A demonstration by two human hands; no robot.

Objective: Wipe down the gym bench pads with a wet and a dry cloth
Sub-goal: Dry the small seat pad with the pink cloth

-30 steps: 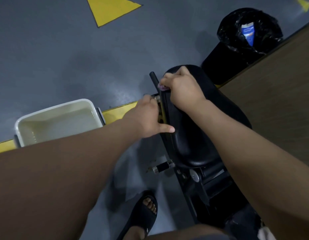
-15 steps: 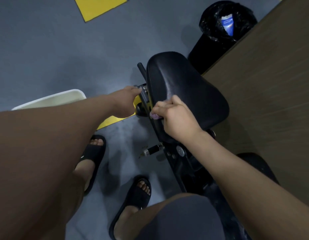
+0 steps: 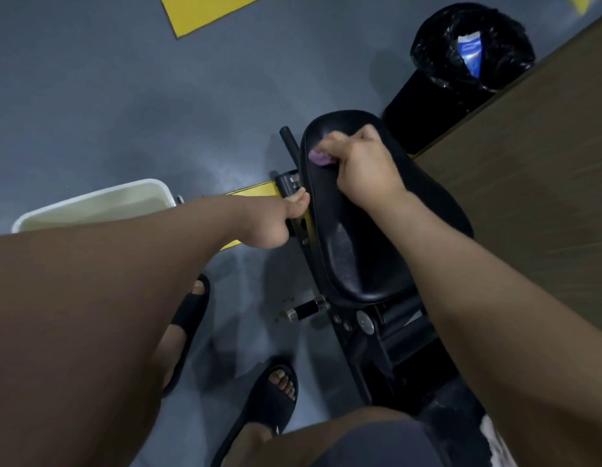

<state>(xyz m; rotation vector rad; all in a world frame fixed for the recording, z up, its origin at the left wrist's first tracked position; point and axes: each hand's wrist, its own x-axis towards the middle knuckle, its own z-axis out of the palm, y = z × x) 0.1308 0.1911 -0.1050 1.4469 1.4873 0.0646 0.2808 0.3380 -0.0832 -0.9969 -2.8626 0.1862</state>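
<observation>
Clutching a purple cloth (image 3: 318, 158), the right hand (image 3: 365, 170) presses the glossy black pad (image 3: 356, 251); left hand (image 3: 272, 220) grips frame (image 3: 287, 185).

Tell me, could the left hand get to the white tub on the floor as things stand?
Probably yes. The left hand holds the bench frame just beyond the white tub, nothing lies between them, and the tub is open on top. It must let go of the frame first.

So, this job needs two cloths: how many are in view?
1: a purple cloth, gripped by the right hand against the far end of the black bench pad. The left hand grips the bench frame. A second may be hidden.
</observation>
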